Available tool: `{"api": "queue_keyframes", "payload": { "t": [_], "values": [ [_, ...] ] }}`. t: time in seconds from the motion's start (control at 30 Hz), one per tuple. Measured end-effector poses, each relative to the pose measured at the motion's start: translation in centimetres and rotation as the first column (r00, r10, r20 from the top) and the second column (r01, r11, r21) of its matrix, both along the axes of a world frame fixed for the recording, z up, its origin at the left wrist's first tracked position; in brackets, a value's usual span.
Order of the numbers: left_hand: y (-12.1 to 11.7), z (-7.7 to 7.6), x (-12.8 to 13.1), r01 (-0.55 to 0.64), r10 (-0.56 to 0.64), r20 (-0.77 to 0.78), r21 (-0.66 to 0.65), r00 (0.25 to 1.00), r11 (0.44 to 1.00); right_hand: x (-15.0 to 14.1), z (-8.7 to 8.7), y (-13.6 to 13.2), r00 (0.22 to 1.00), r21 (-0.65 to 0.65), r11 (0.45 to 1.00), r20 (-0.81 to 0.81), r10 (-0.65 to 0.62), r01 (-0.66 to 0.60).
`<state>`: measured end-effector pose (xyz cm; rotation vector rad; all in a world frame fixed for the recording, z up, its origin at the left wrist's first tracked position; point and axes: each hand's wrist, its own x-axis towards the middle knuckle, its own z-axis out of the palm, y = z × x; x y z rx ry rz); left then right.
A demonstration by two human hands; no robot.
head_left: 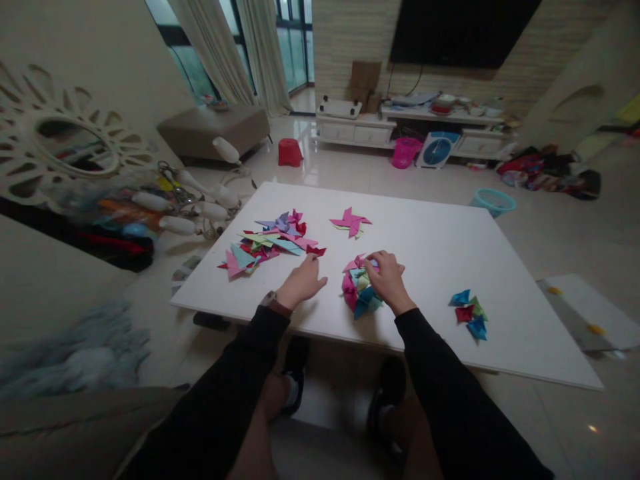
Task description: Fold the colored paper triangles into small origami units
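Observation:
My left hand (303, 283) is over the table, its index finger reaching to a dark red folded paper piece (316, 251) and the thumb standing apart. That piece lies at the right end of a loose pile of folded paper pieces (270, 241) in pink, green, blue and purple. My right hand (386, 277) has thumb and fingers closed at the upper right edge of a rounded multicoloured origami cluster (358, 291), partly hiding it. The cluster rests near the table's front edge, with pink, teal, green and blue folds showing.
On the white table (425, 247) lie a pink and green paper pinwheel shape (351, 222) and, at right, a small group of blue, red and green folded pieces (469, 313). Beyond stand a red stool (290, 153), a light blue basket (494, 201) and a lamp with white arms (210, 210).

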<state>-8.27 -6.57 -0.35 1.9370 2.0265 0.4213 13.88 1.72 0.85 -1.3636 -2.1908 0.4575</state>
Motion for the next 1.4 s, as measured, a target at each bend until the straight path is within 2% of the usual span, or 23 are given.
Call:
{"api": "queue_keyframes", "payload": {
  "t": [0.13,0.3,0.6,0.8,0.93,1.03,1.13,1.2,1.27,1.33,1.4],
  "values": [
    [0.3,1.1,5.2,0.211,-0.21,-0.022,0.087,0.977,0.974,0.4,0.0,0.3,0.999,0.048,0.999,-0.043,-0.013,0.015],
    [0.5,1.8,8.7,0.319,-0.319,-0.018,0.116,0.947,0.941,1.4,-0.2,1.2,0.997,0.067,0.995,0.007,-0.074,0.073],
    [0.6,1.4,9.6,0.376,-0.374,-0.035,0.105,0.927,0.921,1.9,-0.2,1.4,0.996,0.026,0.997,0.045,-0.071,0.07],
    [0.5,2.5,9.8,0.366,-0.371,0.026,0.118,0.928,0.923,2.6,-0.2,1.2,0.993,0.026,0.997,0.093,-0.069,0.067],
    [0.7,3.5,10.1,0.372,-0.391,0.054,0.214,0.919,0.903,5.3,-0.3,1.8,0.99,0.07,0.991,0.076,-0.116,0.111],
    [0.9,3.7,10.4,0.373,-0.4,0.075,0.24,0.913,0.896,9.6,-0.3,3.0,0.98,0.091,0.976,-0.004,-0.2,0.2],
    [1.0,3.6,10.7,0.375,-0.406,0.1,0.235,0.908,0.897,16.1,-0.5,4.1,0.922,0.057,0.924,-0.113,-0.369,0.377],
    [0.9,3.6,10.8,0.383,-0.411,0.107,0.213,0.905,0.899,21.1,-0.9,4.3,0.838,0.017,0.844,-0.136,-0.529,0.536],
    [0.9,3.6,10.9,0.389,-0.413,0.105,0.189,0.905,0.902,25.8,-1.6,4.0,0.723,-0.02,0.725,-0.053,-0.688,0.688],
    [1.0,3.5,10.9,0.4,-0.422,0.099,0.184,0.901,0.898,29.4,-2.7,3.3,0.611,-0.073,0.607,0.105,-0.784,0.791],
    [1.1,3.3,10.7,0.412,-0.434,0.102,0.186,0.895,0.892,31.5,-3.8,2.7,0.562,-0.109,0.552,0.198,-0.803,0.827]
  ]
}}
